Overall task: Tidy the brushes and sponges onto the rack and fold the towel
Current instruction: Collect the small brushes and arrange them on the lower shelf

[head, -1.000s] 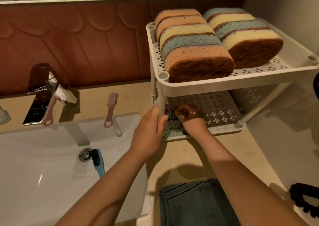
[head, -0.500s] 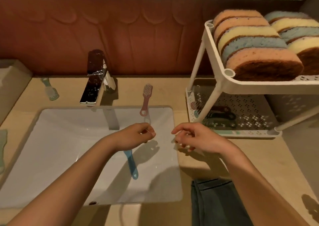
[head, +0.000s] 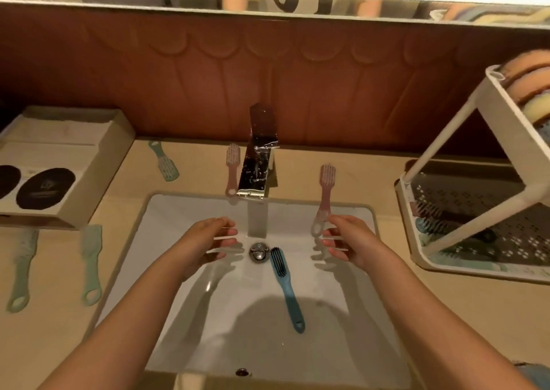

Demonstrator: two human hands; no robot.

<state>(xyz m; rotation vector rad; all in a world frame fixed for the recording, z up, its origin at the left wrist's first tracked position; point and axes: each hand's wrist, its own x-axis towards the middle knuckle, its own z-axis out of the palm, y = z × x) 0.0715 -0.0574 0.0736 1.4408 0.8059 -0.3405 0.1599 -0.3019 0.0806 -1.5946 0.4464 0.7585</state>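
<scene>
At the left edge of the counter (head: 53, 330) a pale green brush (head: 22, 267) and a second green brush (head: 90, 263) are lying side by side, looped handles pointing toward the front edge. Behind them a cardboard box (head: 59, 166) is sitting in the back left corner. Just right of the box, a third green brush (head: 163, 160) is resting near the back edge. A pink brush (head: 232, 166) is lying beside the chrome faucet (head: 259, 157), on its left.

The left hand (head: 205, 241) is hovering over the sink (head: 324, 324) with fingers stretched out and spread, holding nothing. A blue brush (head: 285, 282) is lying in the basin, its dark bristles just beside the drain (head: 259, 251). The right hand (head: 348, 238) is hovering opposite the left, fingers likewise straight and empty. Its fingertips are near the handle of another pink brush (head: 326, 187), which is lying across the sink's back rim; contact is not clear.

At the right edge the white rack (head: 464, 269) is standing with sponges (head: 532, 86) stacked on its top tier, and a few brushes (head: 431, 220) are lying on the lower tier, too shaded to count. Only a sliver of the towel (head: 535, 373) is showing, at the front right corner.
</scene>
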